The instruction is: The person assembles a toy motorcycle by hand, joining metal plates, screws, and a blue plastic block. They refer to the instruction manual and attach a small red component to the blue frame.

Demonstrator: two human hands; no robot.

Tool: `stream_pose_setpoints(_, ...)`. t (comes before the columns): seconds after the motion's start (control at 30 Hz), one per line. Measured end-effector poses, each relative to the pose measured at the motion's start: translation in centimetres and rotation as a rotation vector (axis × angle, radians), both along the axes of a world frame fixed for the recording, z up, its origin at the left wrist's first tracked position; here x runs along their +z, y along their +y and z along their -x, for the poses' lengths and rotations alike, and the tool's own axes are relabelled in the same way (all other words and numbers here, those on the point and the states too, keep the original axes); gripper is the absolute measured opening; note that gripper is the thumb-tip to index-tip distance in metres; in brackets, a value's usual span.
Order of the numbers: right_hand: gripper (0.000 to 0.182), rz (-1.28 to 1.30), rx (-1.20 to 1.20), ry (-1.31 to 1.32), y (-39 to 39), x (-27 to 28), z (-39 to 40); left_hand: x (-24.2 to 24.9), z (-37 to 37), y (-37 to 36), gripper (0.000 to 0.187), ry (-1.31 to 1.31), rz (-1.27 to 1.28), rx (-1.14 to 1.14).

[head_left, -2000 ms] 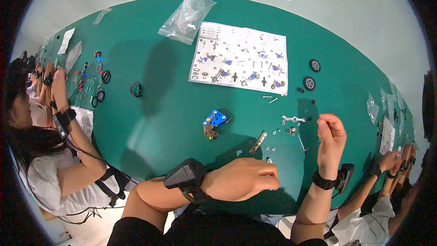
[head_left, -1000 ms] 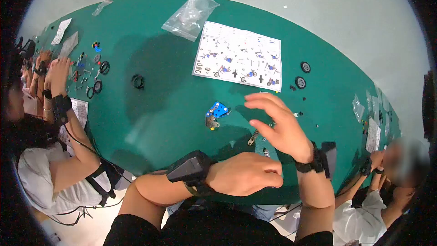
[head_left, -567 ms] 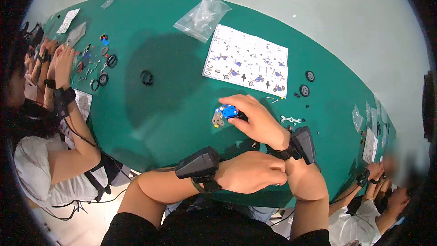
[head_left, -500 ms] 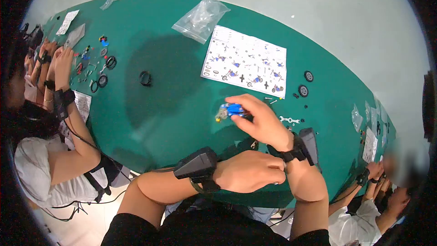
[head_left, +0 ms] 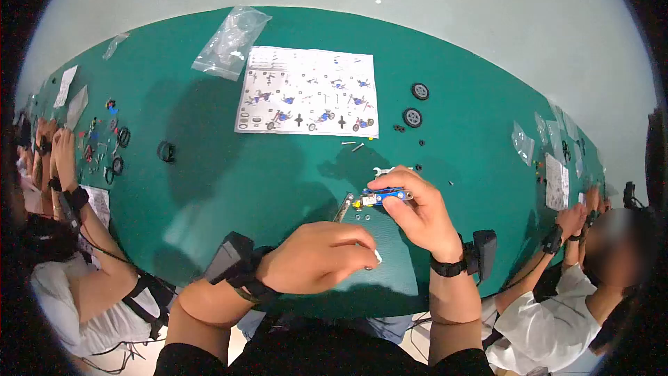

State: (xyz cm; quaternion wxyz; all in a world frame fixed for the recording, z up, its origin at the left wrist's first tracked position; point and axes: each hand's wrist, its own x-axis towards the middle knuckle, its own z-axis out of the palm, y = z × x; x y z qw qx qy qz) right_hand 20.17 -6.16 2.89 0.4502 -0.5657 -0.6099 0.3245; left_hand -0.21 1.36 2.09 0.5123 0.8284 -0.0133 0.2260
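My right hand [head_left: 423, 217] pinches a blue toy motorcycle assembly [head_left: 390, 197] between thumb and fingers, with a yellow bit and grey metal at its left end. Just left of that end is a grey metal strip [head_left: 344, 207], its lower end close to my left hand. My left hand [head_left: 323, 256] is closed, palm down, nearer to me. A small pale piece [head_left: 377, 257] shows at its fingertips; I cannot tell what it is. Small nuts [head_left: 362, 217] lie on the table below the assembly.
A printed instruction sheet [head_left: 309, 92] lies ahead on the green table [head_left: 292, 174], beside a clear plastic bag [head_left: 232, 42]. To the right are wheels [head_left: 412, 118], screws [head_left: 353, 145] and a wrench [head_left: 382, 171]. A black tyre [head_left: 166, 152] lies left. Other people work at both sides.
The view has swung right, so the sheet appears further left. My right hand has brought the blue assembly lower and towards me. My crossed wrists have separated, my left hand now left of the right.
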Motion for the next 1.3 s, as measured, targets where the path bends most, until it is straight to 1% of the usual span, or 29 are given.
stream_pose_setpoints(0.07, 0.020, 0.011, -0.010, 0.136, -0.3, -1.0, -0.4, 0.1, 0.0, 0.4, 0.015, 0.017, 0.045, 0.038)
stream_pose_setpoints(0.17, 0.020, 0.107, -0.018, 0.358, -0.9, -1.4, -0.7, 0.2, -0.1, 0.7, 0.014, 0.042, 0.116, 0.106)
stream_pose_setpoints(0.27, 0.020, 0.120, -0.029, 0.502, -1.1, -1.7, -0.4, 0.0, -0.2, 0.9, 0.013, 0.028, 0.212, 0.174)
stream_pose_setpoints(0.33, 0.022, 0.147, -0.039, 0.509, -1.2, -2.1, -0.5, -0.4, -0.3, 1.0, 0.012, -0.002, 0.245, 0.215)
stream_pose_setpoints(0.43, 0.023, 0.193, -0.049, 0.558, -1.0, -2.3, -0.2, -0.2, -0.4, 0.9, 0.011, 0.055, 0.318, 0.325)
stream_pose_setpoints(0.57, 0.024, 0.212, -0.062, 0.611, -1.0, -2.0, 0.1, -1.1, -0.3, 1.1, 0.010, -0.020, 0.422, 0.334)
stream_pose_setpoints(0.73, 0.023, 0.188, -0.074, 0.573, -1.0, -2.1, 0.3, -1.5, -0.4, 1.3, 0.012, -0.038, 0.489, 0.317)
stream_pose_setpoints(0.97, 0.023, 0.188, -0.098, 0.595, -1.1, -2.1, 0.5, -1.6, -0.5, 1.3, 0.012, -0.023, 0.517, 0.317)
stream_pose_setpoints(1.3, 0.027, 0.158, -0.053, 0.537, -1.0, -1.4, 0.3, -1.4, -0.4, 1.3, 0.011, -0.045, 0.520, 0.272)
